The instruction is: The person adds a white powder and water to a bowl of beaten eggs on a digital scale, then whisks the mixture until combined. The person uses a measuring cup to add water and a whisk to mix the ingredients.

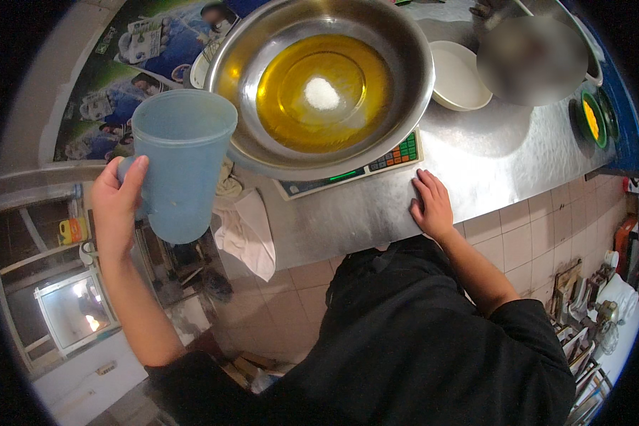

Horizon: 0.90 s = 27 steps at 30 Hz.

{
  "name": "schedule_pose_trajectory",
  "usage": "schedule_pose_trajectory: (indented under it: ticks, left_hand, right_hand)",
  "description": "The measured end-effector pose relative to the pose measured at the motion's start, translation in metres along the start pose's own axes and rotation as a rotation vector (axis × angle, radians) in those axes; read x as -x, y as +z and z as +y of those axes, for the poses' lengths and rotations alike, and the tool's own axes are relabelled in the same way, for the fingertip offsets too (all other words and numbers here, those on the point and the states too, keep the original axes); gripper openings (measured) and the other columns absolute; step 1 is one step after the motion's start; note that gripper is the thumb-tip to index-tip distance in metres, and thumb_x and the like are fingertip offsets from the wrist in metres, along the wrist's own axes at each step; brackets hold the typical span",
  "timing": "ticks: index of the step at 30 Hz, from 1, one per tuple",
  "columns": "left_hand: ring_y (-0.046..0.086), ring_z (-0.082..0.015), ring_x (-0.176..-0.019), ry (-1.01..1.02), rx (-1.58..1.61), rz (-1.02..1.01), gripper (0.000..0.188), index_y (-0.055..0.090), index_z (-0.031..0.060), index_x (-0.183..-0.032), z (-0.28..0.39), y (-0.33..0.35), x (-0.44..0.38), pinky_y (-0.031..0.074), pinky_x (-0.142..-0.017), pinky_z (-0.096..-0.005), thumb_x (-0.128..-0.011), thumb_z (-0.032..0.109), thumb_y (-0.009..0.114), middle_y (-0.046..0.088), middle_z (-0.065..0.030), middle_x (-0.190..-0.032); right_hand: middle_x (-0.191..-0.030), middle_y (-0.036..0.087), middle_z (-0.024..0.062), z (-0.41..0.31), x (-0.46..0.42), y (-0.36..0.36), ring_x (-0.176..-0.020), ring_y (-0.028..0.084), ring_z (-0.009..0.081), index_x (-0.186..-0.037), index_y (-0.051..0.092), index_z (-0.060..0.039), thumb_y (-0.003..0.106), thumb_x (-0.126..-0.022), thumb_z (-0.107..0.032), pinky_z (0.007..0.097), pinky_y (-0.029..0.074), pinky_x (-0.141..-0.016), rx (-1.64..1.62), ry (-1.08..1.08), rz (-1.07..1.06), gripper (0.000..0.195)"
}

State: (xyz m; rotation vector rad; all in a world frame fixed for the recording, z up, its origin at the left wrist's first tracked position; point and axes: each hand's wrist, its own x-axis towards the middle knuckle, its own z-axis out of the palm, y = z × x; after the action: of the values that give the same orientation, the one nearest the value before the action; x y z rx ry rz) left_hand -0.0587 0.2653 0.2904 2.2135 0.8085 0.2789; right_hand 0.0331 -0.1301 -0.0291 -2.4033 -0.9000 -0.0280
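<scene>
My left hand point(118, 197) grips the handle of a blue plastic pitcher point(183, 175), held upright at the left of a large steel basin point(404, 101). The part of the pitcher's inside that shows holds nothing I can make out. Yellow oil-like liquid point(277, 125) lies in the basin, with a small mound of white powder point(321, 94) in the middle. Under the basin is a digital scale point(396, 157) with a lit display and a keypad. My right hand point(432, 205) rests on the steel tabletop just right of the scale, holding nothing.
A white bowl point(460, 77) stands right of the basin, beside a blurred area. Farther right is a green oval dish point(594, 120) with something yellow. A whitish cloth point(247, 234) hangs over the table's front edge. A whisk point(211, 50) shows behind the basin's left rim.
</scene>
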Motion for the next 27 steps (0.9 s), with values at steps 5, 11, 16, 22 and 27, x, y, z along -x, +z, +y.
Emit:
schedule_pose_trajectory:
  ticks: [5,11,16,22,27]
  left_hand:
    - [0.029,-0.0005,-0.05,0.01,-0.029,-0.031,0.019,0.05,0.0103,-0.069,0.004,0.002,-0.002,0.022,-0.044,-0.0181,-0.079,0.023,0.06,0.038,0.0093,-0.058]
    - [0.032,-0.001,-0.051,-0.01,-0.041,-0.078,0.021,0.049,0.0083,-0.068,0.011,0.006,-0.001,0.023,-0.045,-0.0178,-0.079,0.022,0.061,0.039,0.0087,-0.057]
    - [0.031,-0.0009,-0.051,0.006,-0.058,-0.083,0.022,0.049,0.0081,-0.067,0.01,0.007,-0.004,0.023,-0.045,-0.018,-0.078,0.022,0.061,0.038,0.0085,-0.057]
    - [0.031,-0.001,-0.05,0.011,-0.082,-0.094,0.021,0.049,0.0085,-0.067,0.012,0.007,-0.006,0.023,-0.044,-0.0183,-0.078,0.022,0.061,0.038,0.0085,-0.057]
    - [0.031,-0.001,-0.051,-0.015,-0.096,-0.082,0.021,0.049,0.0085,-0.067,0.015,0.008,-0.005,0.023,-0.044,-0.0184,-0.078,0.023,0.061,0.038,0.0086,-0.057]
  right_hand:
    - [-0.125,0.039,0.013,0.001,0.0,-0.001,-0.118,0.034,0.0292,-0.109,0.045,-0.0027,0.055,-0.065,-0.008,0.0391,0.028,-0.097,0.007,-0.001,-0.008,0.046]
    - [-0.123,0.041,0.0134,-0.003,-0.002,-0.005,-0.115,0.037,0.0296,-0.105,0.049,-0.003,0.056,-0.064,-0.005,0.0381,0.031,-0.095,-0.026,0.002,0.041,0.042]
    - [-0.123,0.041,0.013,-0.001,0.0,-0.004,-0.115,0.037,0.0294,-0.105,0.049,-0.0031,0.056,-0.064,-0.005,0.0381,0.03,-0.095,-0.027,-0.001,0.053,0.041]
    - [-0.124,0.041,0.0127,-0.001,0.0,-0.005,-0.116,0.037,0.0291,-0.105,0.049,-0.0032,0.056,-0.064,-0.005,0.0379,0.031,-0.095,-0.032,0.001,0.041,0.041]
    - [-0.123,0.042,0.0124,-0.003,-0.001,-0.006,-0.115,0.038,0.0292,-0.104,0.05,-0.0033,0.056,-0.064,-0.005,0.0377,0.031,-0.095,-0.03,0.016,0.039,0.04]
